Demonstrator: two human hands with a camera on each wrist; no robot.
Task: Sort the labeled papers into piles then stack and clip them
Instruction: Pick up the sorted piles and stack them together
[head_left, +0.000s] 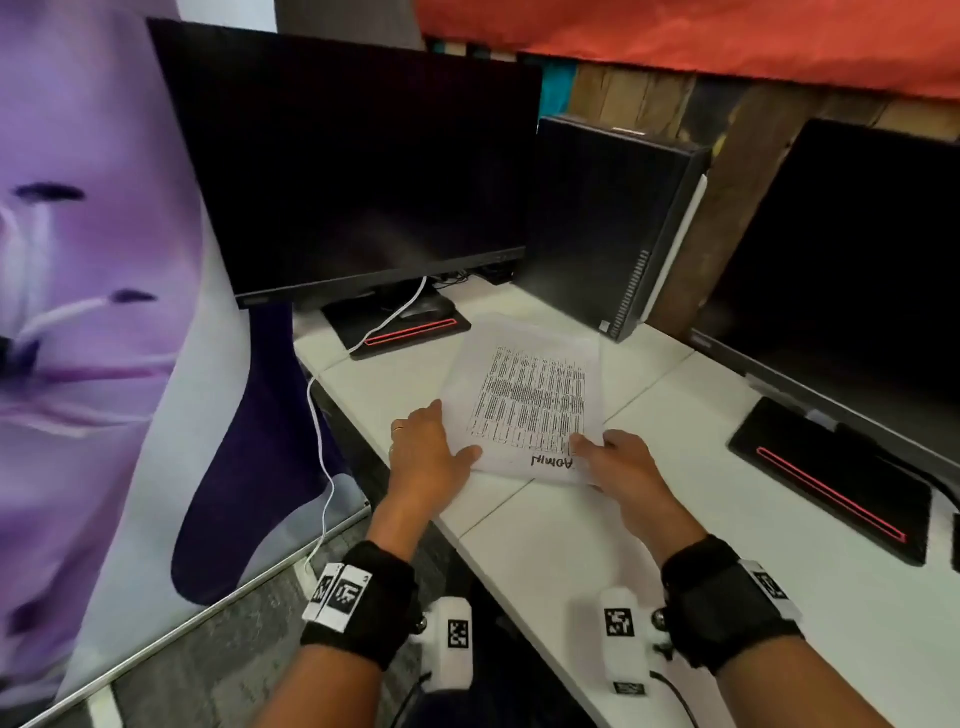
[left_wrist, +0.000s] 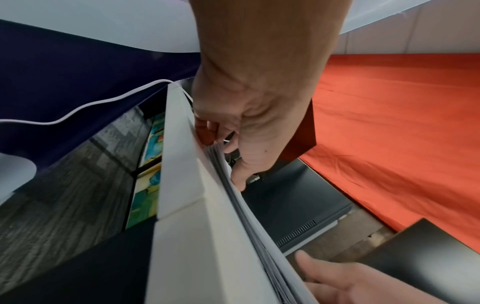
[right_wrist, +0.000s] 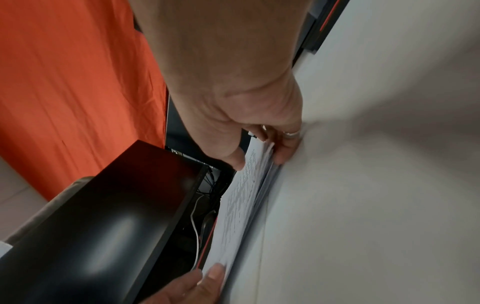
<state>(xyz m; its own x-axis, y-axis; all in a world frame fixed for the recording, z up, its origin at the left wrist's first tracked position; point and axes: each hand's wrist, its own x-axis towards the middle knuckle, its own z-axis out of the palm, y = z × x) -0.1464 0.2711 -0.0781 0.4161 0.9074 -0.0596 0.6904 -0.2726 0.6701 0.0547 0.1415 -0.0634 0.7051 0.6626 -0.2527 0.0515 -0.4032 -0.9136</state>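
Bench (head_left: 649, 545): white, carries all. Stack of papers (head_left: 524, 400) lies near its left edge, between two monitors. Left hand (head_left: 426, 452) and right hand (head_left: 618, 462) each grip a near corner, thumb on top, fingers beneath, probably to keep the sheets squared.

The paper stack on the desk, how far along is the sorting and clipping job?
Done: only one stack of papers shows, no separate piles, so either gathered or not yet sorted. In hand: left hand and right hand grip its near corners, thumbs on the top sheet. Left: no clip visible, so clipping remains.
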